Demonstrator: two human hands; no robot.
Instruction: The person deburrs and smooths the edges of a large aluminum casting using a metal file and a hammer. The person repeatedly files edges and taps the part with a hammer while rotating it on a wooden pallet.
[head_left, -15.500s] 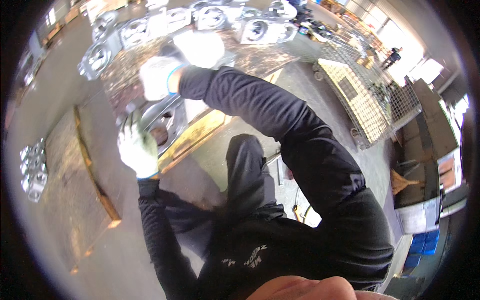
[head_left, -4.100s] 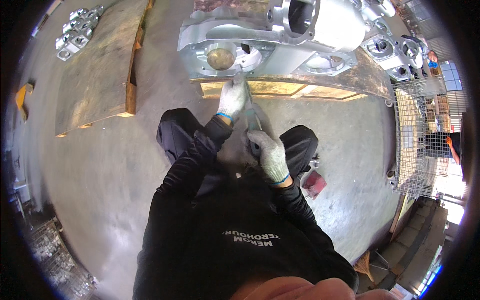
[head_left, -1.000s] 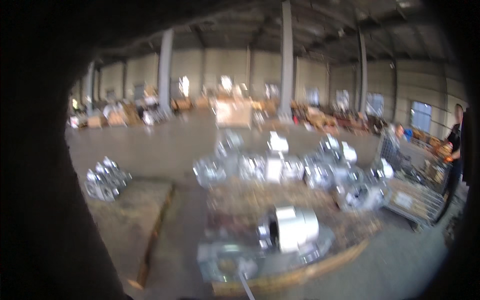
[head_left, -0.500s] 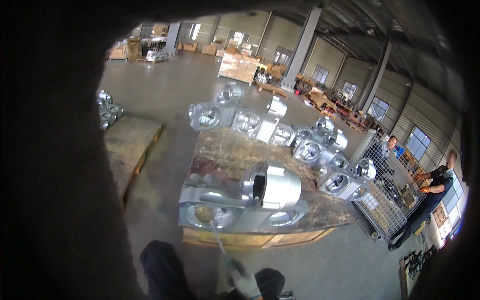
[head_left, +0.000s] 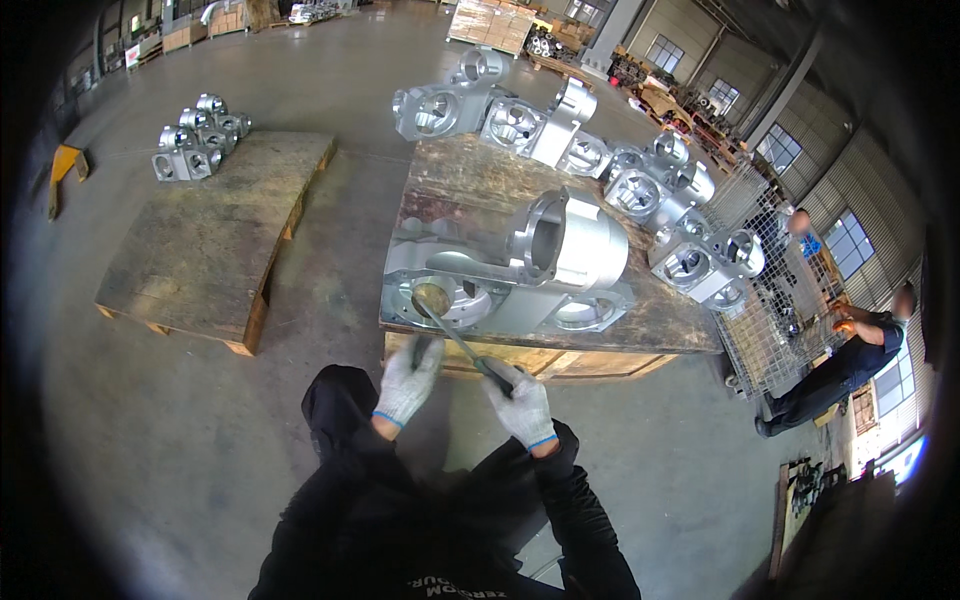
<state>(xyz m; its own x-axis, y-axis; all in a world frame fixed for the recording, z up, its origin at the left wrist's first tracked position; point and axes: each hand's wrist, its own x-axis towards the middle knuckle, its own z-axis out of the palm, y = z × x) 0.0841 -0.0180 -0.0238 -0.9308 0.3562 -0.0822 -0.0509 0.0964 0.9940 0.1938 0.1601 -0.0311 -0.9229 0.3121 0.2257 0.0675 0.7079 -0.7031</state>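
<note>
My right hand (head_left: pixel 522 405), in a pale knit glove with a blue cuff edge, is closed round the dark handle of a tool with a thin metal rod and a round tan head (head_left: pixel 432 297). That head is at the round opening in the near side of a large silver metal casting (head_left: pixel 515 300), which lies at the near edge of a wooden platform (head_left: pixel 455 185). My left hand (head_left: pixel 408 380), gloved alike, is just below the casting's left end, fingers extended and apart, holding nothing visible. I cannot tell whether it touches the casting.
Several similar castings (head_left: pixel 570 140) line the platform's far and right edges. A lower wooden pallet (head_left: pixel 190 255) with smaller-looking castings (head_left: pixel 200 140) stands left. At right, a person (head_left: pixel 865 345) in dark clothes stands by a wire mesh cage (head_left: pixel 765 290); another person is behind it.
The view has tipped downward, so both my hands and forearms show. My left hand, unseen before, is now beside the casting. The tool's head remains at the same opening.
</note>
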